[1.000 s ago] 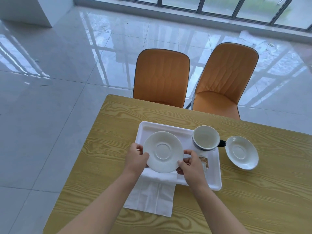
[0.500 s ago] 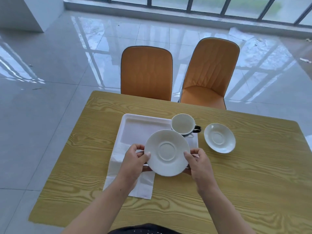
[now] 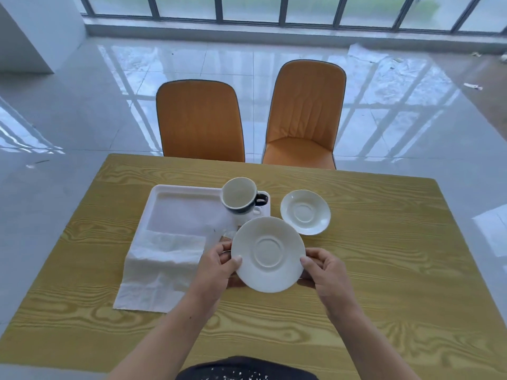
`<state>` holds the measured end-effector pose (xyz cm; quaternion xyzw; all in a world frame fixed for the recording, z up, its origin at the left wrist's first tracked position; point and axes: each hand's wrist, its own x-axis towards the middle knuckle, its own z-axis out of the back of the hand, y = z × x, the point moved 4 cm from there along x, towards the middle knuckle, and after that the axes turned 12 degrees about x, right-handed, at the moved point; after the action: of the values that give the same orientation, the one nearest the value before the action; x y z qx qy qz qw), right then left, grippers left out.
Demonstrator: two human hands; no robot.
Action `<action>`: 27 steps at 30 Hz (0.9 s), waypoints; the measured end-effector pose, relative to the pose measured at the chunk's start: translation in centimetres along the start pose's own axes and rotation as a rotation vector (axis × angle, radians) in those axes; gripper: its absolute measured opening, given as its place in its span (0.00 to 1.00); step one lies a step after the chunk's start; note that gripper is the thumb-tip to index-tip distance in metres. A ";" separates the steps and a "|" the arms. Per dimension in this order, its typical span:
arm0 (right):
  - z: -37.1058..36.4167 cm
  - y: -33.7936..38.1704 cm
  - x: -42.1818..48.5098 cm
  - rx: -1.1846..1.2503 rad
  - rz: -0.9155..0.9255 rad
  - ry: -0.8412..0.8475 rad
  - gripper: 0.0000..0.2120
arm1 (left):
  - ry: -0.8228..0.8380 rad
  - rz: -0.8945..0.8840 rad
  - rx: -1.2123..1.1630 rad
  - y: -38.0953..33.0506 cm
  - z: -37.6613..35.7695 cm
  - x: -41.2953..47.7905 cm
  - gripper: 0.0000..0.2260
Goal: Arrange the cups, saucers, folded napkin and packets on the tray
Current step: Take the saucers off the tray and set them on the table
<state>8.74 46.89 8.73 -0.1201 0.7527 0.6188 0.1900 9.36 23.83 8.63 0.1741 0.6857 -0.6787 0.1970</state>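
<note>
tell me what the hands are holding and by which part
A white saucer, held by its rim: the left hand grips the left edge, the right hand the right edge, thumbs on top.

A yellow wood-grain table (image 3: 384, 270) stands on a glossy pale tiled floor (image 3: 82, 119), with 2 orange seats at its far edge, the left chair (image 3: 200, 122) tucked close and the right chair (image 3: 306, 105) angled, before dark-framed windows (image 3: 307, 8) and a white wall (image 3: 33, 31).

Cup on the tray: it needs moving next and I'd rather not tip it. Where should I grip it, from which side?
Take the cup by its dark handle, coming from the right: the handle juts rightward, nothing blocking it. The right hand, now holding the saucer, would need freeing first.
</note>
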 end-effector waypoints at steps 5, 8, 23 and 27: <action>4.1 0.0 -0.1 -0.015 0.001 0.002 0.05 | 0.031 0.013 0.025 1.3 -3.8 -0.2 0.10; 6.0 -0.2 0.1 -0.038 0.002 0.006 0.05 | 0.037 0.032 0.014 2.2 -5.5 -0.1 0.10; 12.4 -3.6 3.5 -0.268 -0.102 -0.049 0.02 | -0.028 0.118 0.286 6.2 -10.2 3.9 0.08; 12.6 -4.9 4.7 -0.355 -0.110 -0.052 0.04 | -0.064 0.167 0.350 7.5 -10.5 4.9 0.07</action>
<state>8.32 58.49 0.31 -0.1768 0.6186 0.7336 0.2188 8.52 34.34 -0.29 0.2405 0.5337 -0.7741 0.2411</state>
